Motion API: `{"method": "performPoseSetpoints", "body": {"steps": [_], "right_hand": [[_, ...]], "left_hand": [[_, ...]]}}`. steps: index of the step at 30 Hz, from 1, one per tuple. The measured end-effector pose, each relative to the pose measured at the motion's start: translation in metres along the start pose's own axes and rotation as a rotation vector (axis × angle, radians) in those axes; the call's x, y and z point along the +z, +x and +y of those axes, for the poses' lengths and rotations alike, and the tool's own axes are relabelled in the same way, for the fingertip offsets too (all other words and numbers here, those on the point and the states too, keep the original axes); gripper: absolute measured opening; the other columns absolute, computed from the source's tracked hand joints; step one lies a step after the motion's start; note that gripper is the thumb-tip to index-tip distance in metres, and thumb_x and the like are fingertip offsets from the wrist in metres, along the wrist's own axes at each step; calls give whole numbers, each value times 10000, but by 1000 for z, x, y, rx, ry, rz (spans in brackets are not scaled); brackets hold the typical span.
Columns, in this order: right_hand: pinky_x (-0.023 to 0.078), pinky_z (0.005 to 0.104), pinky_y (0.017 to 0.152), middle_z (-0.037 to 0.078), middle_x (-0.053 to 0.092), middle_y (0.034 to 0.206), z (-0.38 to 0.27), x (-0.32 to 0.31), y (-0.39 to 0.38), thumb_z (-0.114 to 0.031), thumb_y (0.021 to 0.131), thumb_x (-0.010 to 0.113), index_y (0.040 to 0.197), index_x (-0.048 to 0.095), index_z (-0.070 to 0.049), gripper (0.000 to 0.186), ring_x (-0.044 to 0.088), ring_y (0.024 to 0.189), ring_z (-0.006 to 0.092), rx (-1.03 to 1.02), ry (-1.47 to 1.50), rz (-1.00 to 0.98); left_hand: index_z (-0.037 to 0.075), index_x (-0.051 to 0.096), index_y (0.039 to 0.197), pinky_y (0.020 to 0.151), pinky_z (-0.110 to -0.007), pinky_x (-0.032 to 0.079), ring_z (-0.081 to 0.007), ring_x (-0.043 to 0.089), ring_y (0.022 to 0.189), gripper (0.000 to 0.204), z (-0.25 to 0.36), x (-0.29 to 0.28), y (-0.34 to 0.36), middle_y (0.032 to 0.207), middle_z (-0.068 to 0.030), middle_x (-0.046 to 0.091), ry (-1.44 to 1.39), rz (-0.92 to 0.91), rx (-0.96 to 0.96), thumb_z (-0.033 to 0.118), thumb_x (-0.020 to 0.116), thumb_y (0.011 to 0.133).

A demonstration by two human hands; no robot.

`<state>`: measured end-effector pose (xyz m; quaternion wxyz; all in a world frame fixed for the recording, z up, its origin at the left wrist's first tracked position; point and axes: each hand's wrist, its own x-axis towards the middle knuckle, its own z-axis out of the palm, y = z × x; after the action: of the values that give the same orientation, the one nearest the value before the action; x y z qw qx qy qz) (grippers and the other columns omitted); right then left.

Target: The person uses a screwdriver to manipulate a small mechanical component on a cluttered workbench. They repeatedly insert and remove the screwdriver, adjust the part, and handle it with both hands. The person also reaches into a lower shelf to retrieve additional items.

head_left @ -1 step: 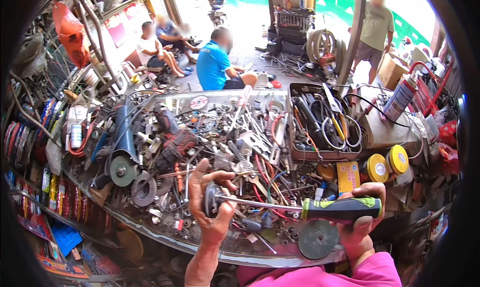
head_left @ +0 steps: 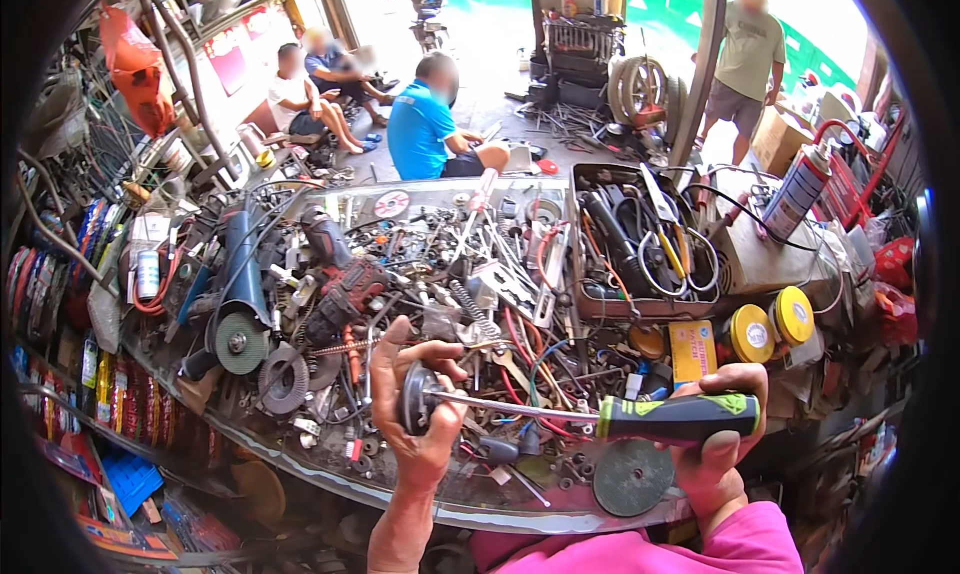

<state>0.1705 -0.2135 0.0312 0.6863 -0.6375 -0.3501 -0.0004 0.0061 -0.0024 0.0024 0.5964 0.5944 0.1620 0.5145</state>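
A screwdriver [head_left: 680, 420] with a black and lime-green handle lies level across my front, its handle gripped in my right hand [head_left: 715, 471]. Its metal shaft points left toward a small round black part [head_left: 414, 399] that my left hand [head_left: 422, 464] pinches between thumb and fingers. The shaft's tip meets or passes close by this part; my fingers hide the exact contact. Both hands are raised over the near edge of the cluttered bench [head_left: 480, 516]. Just beneath my right hand, a dark grinding disc [head_left: 634, 477] rests near that edge.
Loose screws, wires and tools cover the bench. A cordless drill [head_left: 345, 289] and an angle grinder [head_left: 240, 294] lie at left. An open toolbox [head_left: 645, 299], yellow round tins [head_left: 752, 334] and a spray can [head_left: 797, 194] stand at right. Several people [head_left: 415, 129] are beyond the bench.
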Motion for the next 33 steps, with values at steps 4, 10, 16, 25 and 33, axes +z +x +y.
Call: {"method": "performPoseSetpoints", "body": {"steps": [4,10,16,25,33], "right_hand": [[544,281,669,93,537,953,-5,0,-2,-673,811,672,1071,461,51,798,649,749,169,54,58,-40],[497,268,539,98,574,764,1,2,-5,-752,800,607,1108,389,-19,824,614,596,166,-23,-40,31],[491,260,501,78,576,688,7,2,-4,-774,792,586,1142,346,-40,847,615,563,166,-67,-123,135],[502,261,484,108,599,730,9,2,-2,-728,840,572,1162,350,-10,817,637,564,178,-124,-104,10],[522,289,657,102,552,956,1,2,-2,-645,858,633,1165,406,49,793,652,741,178,-41,13,-67]], "left_hand": [[3,315,1476,748,-229,496,-119,581,862,760,1,-1,1,1107,-160,629,4,-1,-4,36,591,768],[-3,334,1445,753,-230,505,-127,602,884,727,5,-1,1,1109,-182,637,-91,-27,-43,50,616,777],[-8,445,1285,743,-264,532,-176,625,894,530,11,-1,2,1112,-220,628,-187,36,-159,15,619,785],[-33,578,1128,655,-339,577,-258,670,749,379,8,-8,2,989,-215,650,-271,99,-262,72,594,764],[-86,553,1222,712,-454,629,-351,713,725,400,13,-6,4,942,-248,675,-473,44,-484,116,505,879]]}}
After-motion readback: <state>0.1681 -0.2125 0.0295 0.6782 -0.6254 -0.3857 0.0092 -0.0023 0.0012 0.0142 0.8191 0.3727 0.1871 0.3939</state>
